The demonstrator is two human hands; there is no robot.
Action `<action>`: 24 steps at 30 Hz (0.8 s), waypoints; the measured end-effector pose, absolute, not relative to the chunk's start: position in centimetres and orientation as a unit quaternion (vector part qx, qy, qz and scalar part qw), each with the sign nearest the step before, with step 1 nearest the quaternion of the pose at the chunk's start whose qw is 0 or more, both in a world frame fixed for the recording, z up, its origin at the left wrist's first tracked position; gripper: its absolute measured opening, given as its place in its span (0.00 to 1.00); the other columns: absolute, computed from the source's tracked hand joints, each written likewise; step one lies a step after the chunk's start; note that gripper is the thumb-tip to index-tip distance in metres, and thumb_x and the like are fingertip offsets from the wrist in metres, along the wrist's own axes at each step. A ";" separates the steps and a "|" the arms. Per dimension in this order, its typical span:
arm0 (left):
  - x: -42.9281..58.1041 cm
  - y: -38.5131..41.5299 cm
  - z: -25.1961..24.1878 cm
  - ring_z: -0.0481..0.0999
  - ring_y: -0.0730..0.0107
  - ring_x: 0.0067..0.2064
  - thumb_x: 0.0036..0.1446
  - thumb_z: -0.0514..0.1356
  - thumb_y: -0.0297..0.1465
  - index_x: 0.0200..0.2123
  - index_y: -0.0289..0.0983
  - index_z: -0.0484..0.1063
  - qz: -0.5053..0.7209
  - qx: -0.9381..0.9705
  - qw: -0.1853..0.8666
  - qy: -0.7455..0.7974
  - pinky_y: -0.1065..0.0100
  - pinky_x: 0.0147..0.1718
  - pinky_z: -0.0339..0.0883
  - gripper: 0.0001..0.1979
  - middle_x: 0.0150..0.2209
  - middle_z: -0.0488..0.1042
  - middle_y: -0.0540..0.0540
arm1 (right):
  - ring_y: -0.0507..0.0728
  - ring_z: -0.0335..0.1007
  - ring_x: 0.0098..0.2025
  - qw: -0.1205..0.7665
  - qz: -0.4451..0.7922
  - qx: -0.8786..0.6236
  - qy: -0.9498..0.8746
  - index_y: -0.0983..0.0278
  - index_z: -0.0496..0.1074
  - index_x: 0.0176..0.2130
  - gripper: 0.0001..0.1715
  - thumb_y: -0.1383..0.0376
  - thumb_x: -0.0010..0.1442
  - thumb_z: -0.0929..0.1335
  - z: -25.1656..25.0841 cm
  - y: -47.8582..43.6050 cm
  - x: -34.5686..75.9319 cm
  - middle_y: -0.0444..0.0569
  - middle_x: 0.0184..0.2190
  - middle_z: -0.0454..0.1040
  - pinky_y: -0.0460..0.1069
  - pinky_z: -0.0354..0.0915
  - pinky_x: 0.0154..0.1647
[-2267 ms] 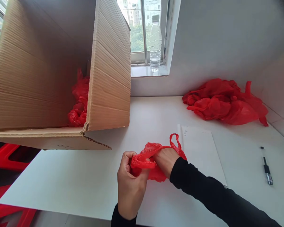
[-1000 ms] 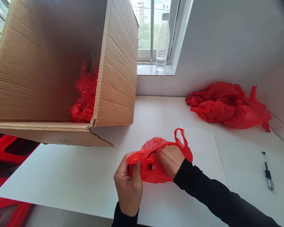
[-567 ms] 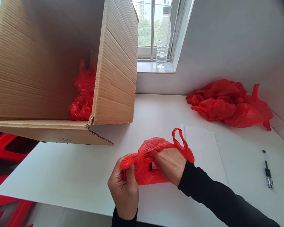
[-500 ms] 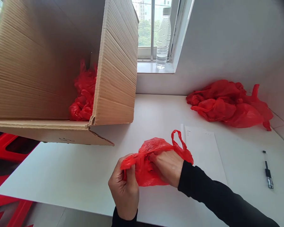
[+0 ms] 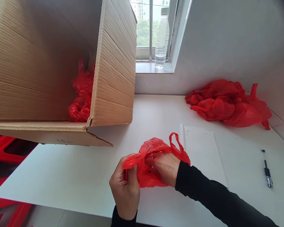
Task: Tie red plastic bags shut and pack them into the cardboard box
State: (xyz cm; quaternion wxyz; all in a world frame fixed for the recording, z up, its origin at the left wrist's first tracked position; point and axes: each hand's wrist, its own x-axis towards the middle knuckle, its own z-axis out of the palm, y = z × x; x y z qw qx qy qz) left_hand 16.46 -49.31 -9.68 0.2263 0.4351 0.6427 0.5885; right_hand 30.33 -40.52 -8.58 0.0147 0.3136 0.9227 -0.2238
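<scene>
A thin red plastic bag (image 5: 153, 145) with loop handles lies over the white table in front of me. My left hand (image 5: 126, 186) pinches the left edge of its mouth between thumb and fingers. Inside the opening is my right hand (image 5: 165, 167), its fingers mostly hidden by the red film. Something small with pale marks shows by those fingertips, too small to name. One handle loop stands up behind my right wrist.
A large open cardboard box (image 5: 113, 78) at the left holds crumpled red bags (image 5: 81, 94). More red bags (image 5: 227, 101) are heaped at the back right. Paper sheets (image 5: 203, 148) and a pen (image 5: 267, 170) lie on the table (image 5: 73, 176). A water bottle (image 5: 162, 37) stands on the windowsill.
My right hand has shifted slightly left and deeper into the bag, and a small marked thing now shows at its fingertips. My left hand keeps its pinch.
</scene>
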 end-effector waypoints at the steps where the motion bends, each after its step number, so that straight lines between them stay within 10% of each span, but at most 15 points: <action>1: 16.5 -49.3 -9.6 0.77 0.70 0.38 0.64 0.60 0.37 0.44 0.42 0.78 0.589 0.435 0.216 0.646 0.75 0.31 0.70 0.10 0.39 0.79 0.49 | 0.54 0.65 0.32 0.015 -0.219 0.312 0.924 0.64 0.75 0.34 0.09 0.73 0.54 0.65 -8.6 -40.5 30.3 0.48 0.31 0.76 0.49 0.50 0.28; 24: 17.5 -49.9 -9.6 0.77 0.74 0.33 0.64 0.59 0.33 0.44 0.44 0.78 0.583 0.475 0.189 0.631 0.78 0.31 0.70 0.09 0.39 0.81 0.50 | 0.59 0.73 0.25 0.142 -0.125 0.434 0.881 0.64 0.70 0.28 0.11 0.76 0.57 0.63 -8.6 -40.6 32.4 0.50 0.23 0.74 0.49 0.49 0.21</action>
